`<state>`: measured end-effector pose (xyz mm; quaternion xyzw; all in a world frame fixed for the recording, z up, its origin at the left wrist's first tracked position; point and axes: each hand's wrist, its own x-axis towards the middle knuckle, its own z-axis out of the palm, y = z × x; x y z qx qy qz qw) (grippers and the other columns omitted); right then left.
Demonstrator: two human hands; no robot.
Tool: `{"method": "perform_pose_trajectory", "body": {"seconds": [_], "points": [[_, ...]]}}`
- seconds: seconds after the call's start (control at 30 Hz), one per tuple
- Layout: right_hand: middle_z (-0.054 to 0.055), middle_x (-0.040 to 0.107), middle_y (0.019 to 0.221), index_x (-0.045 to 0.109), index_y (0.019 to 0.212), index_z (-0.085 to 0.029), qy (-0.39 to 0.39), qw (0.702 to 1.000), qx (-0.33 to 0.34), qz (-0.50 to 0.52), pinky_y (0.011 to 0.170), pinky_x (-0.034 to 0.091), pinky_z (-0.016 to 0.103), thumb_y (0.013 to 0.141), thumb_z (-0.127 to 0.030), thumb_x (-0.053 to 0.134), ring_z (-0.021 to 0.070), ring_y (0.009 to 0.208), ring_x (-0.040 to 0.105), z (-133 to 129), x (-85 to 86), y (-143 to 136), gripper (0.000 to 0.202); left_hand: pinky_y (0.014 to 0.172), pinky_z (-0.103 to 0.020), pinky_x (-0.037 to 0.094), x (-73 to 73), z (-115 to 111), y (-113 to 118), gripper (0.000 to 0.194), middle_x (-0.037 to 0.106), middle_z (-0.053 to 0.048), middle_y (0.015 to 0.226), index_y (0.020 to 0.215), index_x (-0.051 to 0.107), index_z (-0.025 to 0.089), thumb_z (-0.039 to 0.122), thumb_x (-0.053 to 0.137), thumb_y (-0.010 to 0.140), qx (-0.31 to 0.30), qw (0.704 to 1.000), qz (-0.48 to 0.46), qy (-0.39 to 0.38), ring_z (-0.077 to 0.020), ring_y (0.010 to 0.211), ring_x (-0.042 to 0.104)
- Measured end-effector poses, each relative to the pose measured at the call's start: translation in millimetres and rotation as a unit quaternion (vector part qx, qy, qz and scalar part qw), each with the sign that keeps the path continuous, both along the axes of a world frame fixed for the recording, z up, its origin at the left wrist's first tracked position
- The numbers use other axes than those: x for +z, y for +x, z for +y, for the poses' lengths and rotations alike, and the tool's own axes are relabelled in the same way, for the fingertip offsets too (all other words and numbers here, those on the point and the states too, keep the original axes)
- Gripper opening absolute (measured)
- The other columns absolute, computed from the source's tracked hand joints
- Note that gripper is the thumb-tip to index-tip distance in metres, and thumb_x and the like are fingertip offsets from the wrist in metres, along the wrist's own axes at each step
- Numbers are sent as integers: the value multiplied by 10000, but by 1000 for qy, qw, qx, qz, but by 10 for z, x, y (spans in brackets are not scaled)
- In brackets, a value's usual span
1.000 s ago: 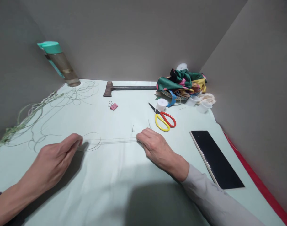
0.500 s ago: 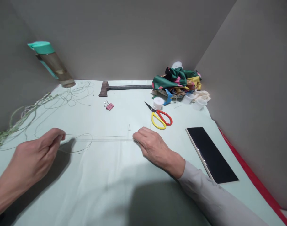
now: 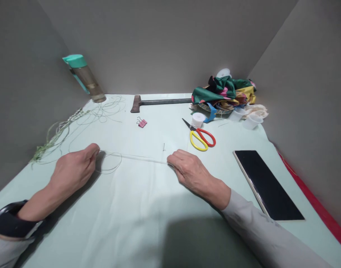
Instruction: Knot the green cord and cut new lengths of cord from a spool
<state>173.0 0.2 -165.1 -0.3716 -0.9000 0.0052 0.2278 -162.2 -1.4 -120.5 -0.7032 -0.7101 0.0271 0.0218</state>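
Note:
Thin pale thread [image 3: 136, 157] is stretched between my two hands above the cloth-covered table, with a loose loop hanging near the left one. My left hand [image 3: 75, 165] pinches one end, its fingertips pressed together. At the other end, my right hand [image 3: 187, 165] is closed on the thread, close to the cloth; its fingertips are partly hidden. A small upright pin-like piece [image 3: 164, 147] stands just beyond the right hand. Behind that hand lie scissors [image 3: 199, 138] with one red and one yellow handle, beside a white spool [image 3: 198, 120].
A phone [image 3: 268, 184] lies on the right. At the back are an axe [image 3: 159, 102], a pink binder clip [image 3: 142, 123], a pile of colourful fabric [image 3: 223, 91] and small plastic cups [image 3: 252, 121]. Tangled green cords [image 3: 58, 134] and a leaning bottle [image 3: 88, 78] are on the left.
The whole view has shifted, so things appear further right. My left hand has risen slightly and come a little closer to my right hand, and the thread now slants. Both hands keep their grip.

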Motion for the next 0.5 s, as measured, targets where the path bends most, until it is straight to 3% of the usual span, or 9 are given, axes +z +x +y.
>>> {"method": "perform_pose_trajectory", "body": {"seconds": [0.2,0.33,0.5], "points": [[-23,630,806,630,851,-137,-9,1000,-6,-18,671,562,253,980,-147,657,115,738,631,2,-21,-8,133,559,-258,423,67,-9,100,187,449,73,638,952,617,156,284,536,1062,1,998,67,-8,-110,511,416],[-12,656,839,646,881,-136,-17,999,-12,-25,692,581,267,989,-178,660,121,762,652,-2,-17,-13,117,566,-256,453,51,-14,99,173,517,56,683,953,628,150,281,570,1049,-18,997,81,1,-109,542,475],[-4,664,859,653,900,-137,-29,999,-12,-23,718,589,284,996,-204,658,133,799,665,0,-13,-14,118,690,-297,515,-10,38,21,132,591,-4,848,877,623,142,193,620,999,-69,992,86,55,-161,778,591]]}}
